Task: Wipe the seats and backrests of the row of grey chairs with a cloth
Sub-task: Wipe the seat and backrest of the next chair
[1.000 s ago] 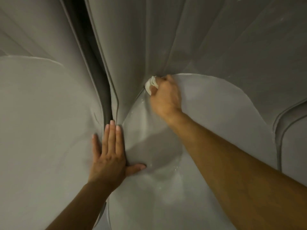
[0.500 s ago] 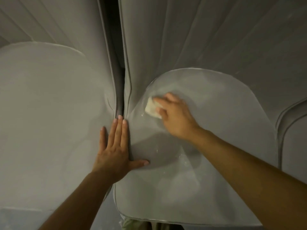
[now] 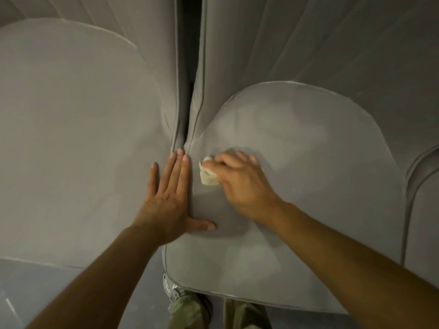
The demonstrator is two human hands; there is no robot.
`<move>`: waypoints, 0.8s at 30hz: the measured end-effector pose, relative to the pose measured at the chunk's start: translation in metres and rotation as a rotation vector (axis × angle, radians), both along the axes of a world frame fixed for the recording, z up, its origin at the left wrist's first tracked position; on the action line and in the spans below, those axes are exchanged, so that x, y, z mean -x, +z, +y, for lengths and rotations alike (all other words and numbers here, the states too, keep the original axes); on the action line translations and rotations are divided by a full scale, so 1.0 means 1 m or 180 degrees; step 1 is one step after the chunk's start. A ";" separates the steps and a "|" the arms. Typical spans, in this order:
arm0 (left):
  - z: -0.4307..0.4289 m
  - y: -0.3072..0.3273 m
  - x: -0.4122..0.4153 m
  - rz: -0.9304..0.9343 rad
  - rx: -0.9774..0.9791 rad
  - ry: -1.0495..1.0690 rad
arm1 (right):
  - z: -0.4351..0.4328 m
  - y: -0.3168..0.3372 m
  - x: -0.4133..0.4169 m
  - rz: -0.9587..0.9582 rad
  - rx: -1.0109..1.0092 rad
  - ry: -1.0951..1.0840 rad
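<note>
Dim warm light w/ soft shadows; pale sheen on seat (image 3: pixel 297 129); wide-angle warp at edges, pic slightly soft

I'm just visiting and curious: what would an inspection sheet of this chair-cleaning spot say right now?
Surface: right seat, grey, with paler patches; left seat beside it, plain grey.
Job's things: cloth, small pale wad on the right seat near its left edge; backrests, grey, ribbed.
Clutter: nothing seen.
Hands: left hand flat, fingers straight, resting across the join between the seats; right hand grips the cloth against the right seat.
Cables: nothing seen.
Surroundings: grey floor; olive trouser legs below the seat front; dark gap between the backrests.
</note>
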State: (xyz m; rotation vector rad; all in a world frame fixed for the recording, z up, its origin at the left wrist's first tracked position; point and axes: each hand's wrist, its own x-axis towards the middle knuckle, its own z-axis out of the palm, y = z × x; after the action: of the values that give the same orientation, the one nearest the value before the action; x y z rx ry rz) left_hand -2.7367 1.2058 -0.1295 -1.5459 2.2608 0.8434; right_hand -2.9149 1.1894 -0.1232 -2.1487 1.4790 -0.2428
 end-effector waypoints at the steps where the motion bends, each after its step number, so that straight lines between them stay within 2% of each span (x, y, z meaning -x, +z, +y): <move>1: 0.007 0.002 0.000 -0.0034 -0.0035 -0.0002 | 0.007 0.001 0.002 -0.0012 -0.0086 0.0089; 4: 0.027 0.005 -0.002 -0.0145 -0.0136 0.0011 | 0.000 0.005 0.010 -0.0143 -0.0274 -0.0017; 7: 0.034 0.004 -0.004 -0.0155 -0.0207 0.0038 | -0.029 0.005 0.018 -0.0341 -0.0031 -0.0783; 10: 0.034 0.001 -0.004 -0.0124 -0.0154 0.0030 | -0.053 -0.008 0.010 0.0031 -0.0090 -0.1128; 12: 0.034 -0.001 -0.005 -0.0070 -0.0153 0.0019 | -0.044 -0.014 -0.002 0.0139 -0.0095 -0.1070; 16: 0.035 0.000 -0.005 -0.0058 -0.0157 0.0053 | 0.027 -0.002 -0.012 -0.0105 0.0066 -0.0366; 20: 0.045 0.007 0.002 -0.0153 -0.0181 -0.0079 | 0.070 0.011 -0.006 -0.0338 -0.0120 -0.0135; 22: 0.050 0.011 0.009 -0.0110 -0.0185 -0.0221 | 0.066 0.014 0.007 -0.0547 -0.0041 -0.0474; 24: 0.052 0.012 0.020 -0.0083 -0.0162 -0.0280 | 0.056 0.015 0.034 -0.0553 0.0337 -0.1238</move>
State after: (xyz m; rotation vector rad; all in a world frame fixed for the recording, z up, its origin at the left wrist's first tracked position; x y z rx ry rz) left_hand -2.7570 1.2576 -0.1175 -1.4161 2.2529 0.8447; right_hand -2.9486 1.2458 -0.1085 -1.8448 1.8019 -0.6407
